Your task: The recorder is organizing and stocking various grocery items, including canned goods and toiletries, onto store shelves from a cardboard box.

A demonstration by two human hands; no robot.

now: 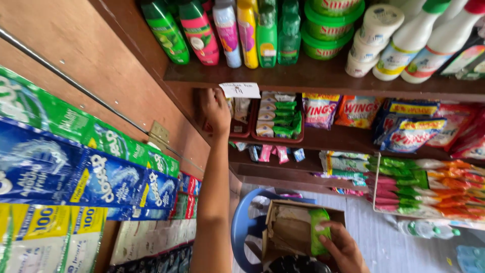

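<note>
**Two hands at a shop shelf: one in the tray, one on a green packet**

The left hand (pixel 216 108) reaches up and into the middle shelf (pixel 323 139), its fingers tucked behind the edge of a small red tray (pixel 241 132). Whether that grip is closed on anything cannot be told; the fingertips are hidden by the back of the hand and the shelf's shadow. The right hand (pixel 343 247) is low, its grip closed around a green packet (pixel 319 231) held at the mouth of an open cardboard box (pixel 290 230). The box rests on a blue plastic chair (pixel 245 227), which seems to keep it within easy reach below the shelves.

Beside the left hand, a second red tray (pixel 279 120) holds green-and-white sachets stacked on edge, so their faces show to the front. A white paper label (pixel 240 90) hangs from the upper shelf edge just above the hand. Above stand shampoo bottles (pixel 227 30) and green tubs (pixel 329 28); to the right lie detergent sachets (pixel 410 132) and rows of pink, green and orange packets (pixel 429 184). Strips of toothpaste sachets (pixel 91 177) hang over the wooden panel at left.

The box's contents are dim, and a dark object at the bottom edge is cut off.
</note>
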